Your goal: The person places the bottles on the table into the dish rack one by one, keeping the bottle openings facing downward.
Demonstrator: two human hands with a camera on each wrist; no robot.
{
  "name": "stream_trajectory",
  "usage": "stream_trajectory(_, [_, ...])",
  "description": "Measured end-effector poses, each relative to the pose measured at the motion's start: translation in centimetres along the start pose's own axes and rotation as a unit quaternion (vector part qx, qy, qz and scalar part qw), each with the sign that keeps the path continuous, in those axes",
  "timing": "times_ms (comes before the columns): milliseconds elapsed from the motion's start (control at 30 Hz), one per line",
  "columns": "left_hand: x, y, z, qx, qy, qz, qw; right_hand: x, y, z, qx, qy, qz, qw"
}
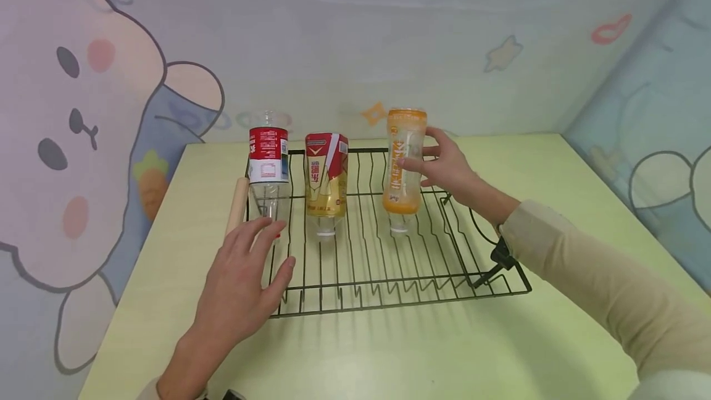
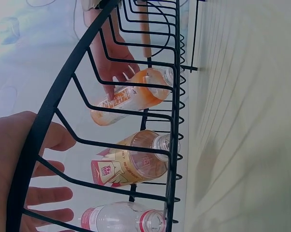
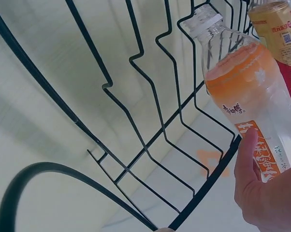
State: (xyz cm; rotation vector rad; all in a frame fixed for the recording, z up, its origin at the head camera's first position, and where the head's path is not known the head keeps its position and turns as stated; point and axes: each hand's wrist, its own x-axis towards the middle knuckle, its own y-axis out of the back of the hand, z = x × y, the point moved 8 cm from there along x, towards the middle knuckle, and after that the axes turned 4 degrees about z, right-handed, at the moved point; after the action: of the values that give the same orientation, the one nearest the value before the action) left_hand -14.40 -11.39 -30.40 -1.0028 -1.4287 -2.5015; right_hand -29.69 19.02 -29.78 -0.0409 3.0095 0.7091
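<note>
My right hand (image 1: 444,165) grips a clear bottle with an orange label (image 1: 405,159), thumb across its front and fingers behind. The bottle is upside down, neck in the black wire rack (image 1: 383,279). In the right wrist view, the thumb presses the label of this bottle (image 3: 247,82). My left hand (image 1: 244,283), fingers spread and slightly bent, is over the rack's front left, near a clear bottle with a red and white label (image 1: 269,156). Between the hands stands a red and gold labelled bottle (image 1: 326,175), also neck down.
A wooden rod-like handle (image 1: 237,205) runs along the rack's left side. A black curved wire and a dark clip-like part (image 1: 502,257) sit at its right end. The pale green table (image 1: 389,350) meets a cartoon-printed wall (image 1: 333,48) behind.
</note>
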Motion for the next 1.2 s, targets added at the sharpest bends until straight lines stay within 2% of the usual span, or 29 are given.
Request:
stream_trajectory(300, [0.2,0.1,0.2,-0.002,-0.008,0.008,0.9999,0.8,0.1,1.2,-0.015,-0.007,0.003,1.000])
stream_trajectory(900, [0.0,0.1,0.0,-0.002,0.007,0.009,0.9999,1.8,-0.9,1.6,-0.008,-0.026,-0.003,1.000])
stream_trajectory(1200, [-0.1,0.1,-0.2,-0.004,0.008,0.012,0.9999,2.0,-1.4,1.7,-0.027,-0.020,-0.001,0.999])
